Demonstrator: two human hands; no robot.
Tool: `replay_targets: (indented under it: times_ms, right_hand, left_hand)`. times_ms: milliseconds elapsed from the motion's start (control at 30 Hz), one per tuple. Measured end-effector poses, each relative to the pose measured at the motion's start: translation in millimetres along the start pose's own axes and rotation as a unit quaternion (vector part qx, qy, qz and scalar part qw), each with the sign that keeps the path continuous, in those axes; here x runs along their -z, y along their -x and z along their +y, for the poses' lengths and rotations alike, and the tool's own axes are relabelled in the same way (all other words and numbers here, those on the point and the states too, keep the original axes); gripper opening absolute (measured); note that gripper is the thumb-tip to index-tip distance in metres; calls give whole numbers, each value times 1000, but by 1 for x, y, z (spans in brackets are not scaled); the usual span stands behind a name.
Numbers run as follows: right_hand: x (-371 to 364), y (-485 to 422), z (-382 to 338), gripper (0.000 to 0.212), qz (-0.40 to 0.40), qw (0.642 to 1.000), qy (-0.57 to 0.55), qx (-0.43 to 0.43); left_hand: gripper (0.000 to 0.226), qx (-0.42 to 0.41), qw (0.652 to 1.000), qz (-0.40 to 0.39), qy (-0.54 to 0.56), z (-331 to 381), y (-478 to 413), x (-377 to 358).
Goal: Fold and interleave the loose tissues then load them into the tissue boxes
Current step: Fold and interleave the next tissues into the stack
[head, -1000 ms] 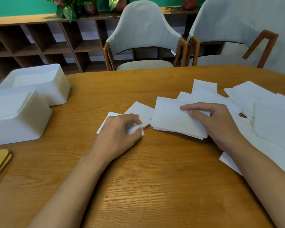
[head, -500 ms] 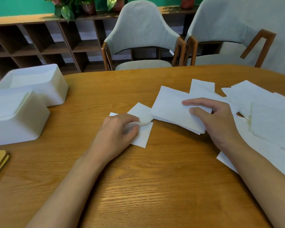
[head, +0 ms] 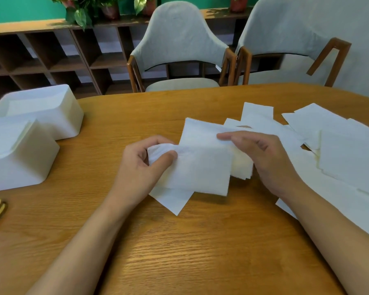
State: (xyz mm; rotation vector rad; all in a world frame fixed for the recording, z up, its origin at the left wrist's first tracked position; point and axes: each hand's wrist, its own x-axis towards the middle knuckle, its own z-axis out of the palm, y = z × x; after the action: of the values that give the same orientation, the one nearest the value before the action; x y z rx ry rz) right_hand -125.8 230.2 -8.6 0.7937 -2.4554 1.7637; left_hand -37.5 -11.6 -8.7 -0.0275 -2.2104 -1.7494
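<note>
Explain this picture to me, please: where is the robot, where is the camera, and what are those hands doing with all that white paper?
There is no machine here. These are a person's two bare hands, filmed by one wide camera worn on the head, looking forward and down. The left hand pinches a single tissue by its crumpled end. The right hand holds a small folded stack right beside it. More loose tissues lie spread over the right side of the wooden table. Two white tissue boxes stand at the left, and two chairs are at the far side.
</note>
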Motion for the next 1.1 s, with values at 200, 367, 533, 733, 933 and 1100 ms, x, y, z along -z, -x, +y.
replay_targets:
  times_ms: [200,367,533,733,933,1100]
  right_hand:
    - [-14,6,2,86,-58,995,-55,-54]
    - [-19,9,-5,30,-53,994,-76,-66]
    - [-24,11,-5,39,-66,997,-45,-24]
    - [-27,13,-6,59,-54,998,-42,-9]
    - [-27,12,-6,59,-47,999,-13,-8]
    - [-27,11,-5,61,-27,1000,-5,-7]
  left_hand:
    - [8,16,998,54,12,-5,-1,-14]
    - [11,39,993,94,53,-7,-2,-18]
    - [13,47,992,99,65,-9,0,-27]
    - [14,41,992,109,52,-7,3,-31]
    - [19,42,993,94,53,-7,3,-30]
    - [37,-6,991,115,-70,-9,5,-31]
